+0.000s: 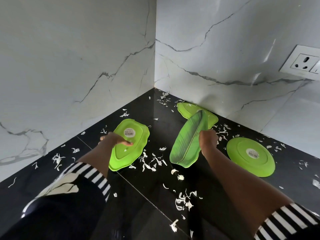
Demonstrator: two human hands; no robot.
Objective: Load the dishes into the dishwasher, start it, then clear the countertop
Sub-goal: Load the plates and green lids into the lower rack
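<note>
Several green plates lie on a black countertop (pixel 142 196) in a marble corner. My left hand (pixel 115 141) grips the left edge of an upside-down leaf-shaped plate (pixel 133 149) that carries a round sticker. My right hand (pixel 207 141) grips the right edge of a face-up banana-leaf plate (pixel 186 142), which is tilted up over another green plate (pixel 187 110) against the wall. A round green plate (pixel 251 156) lies upside down at the right.
White vegetable scraps (pixel 185 201) are scattered all over the countertop. Marble walls (pixel 78 66) close the corner on the left and at the back. A wall socket (pixel 305 62) sits at the right.
</note>
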